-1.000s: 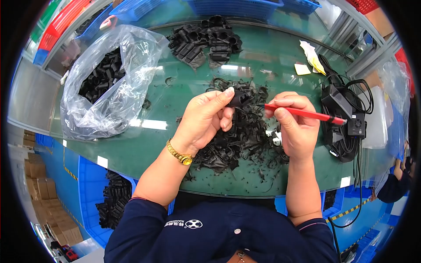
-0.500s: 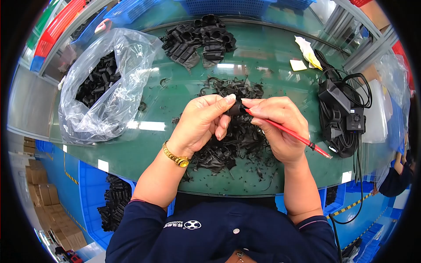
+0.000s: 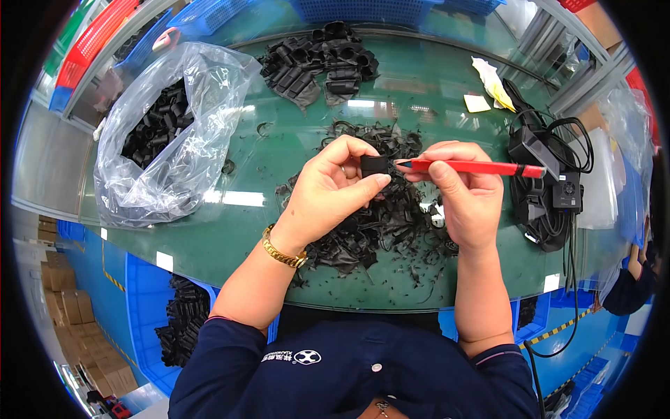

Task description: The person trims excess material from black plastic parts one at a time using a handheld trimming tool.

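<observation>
Between the thumb and fingers of my left hand (image 3: pixel 328 185) is a small black tube-shaped part (image 3: pixel 375 165), held up over the middle of the table. My right hand (image 3: pixel 469 199) grips a slim red pen-shaped tool (image 3: pixel 481 166), lying nearly level. Its dark narrow tip points left toward the part, with a small gap between them. Beneath both hands spreads a heap of black scraps (image 3: pixel 349 244) and thin trimmings. Farther back lie several black moulded pieces (image 3: pixel 342 66) with rows of tube shapes on them.
A clear plastic bag (image 3: pixel 209 133) of black tubes stands at left on the green table (image 3: pixel 258 167). At right are black devices with cables (image 3: pixel 534 146), a yellow note (image 3: pixel 477 103) and a crumpled wrapper (image 3: pixel 492 80). A blue bin (image 3: pixel 143 300) sits below the left edge.
The tool has come away from the black part and swung from a slant to nearly level. My right hand has turned and shifted slightly right; my left hand has re-angled the part.
</observation>
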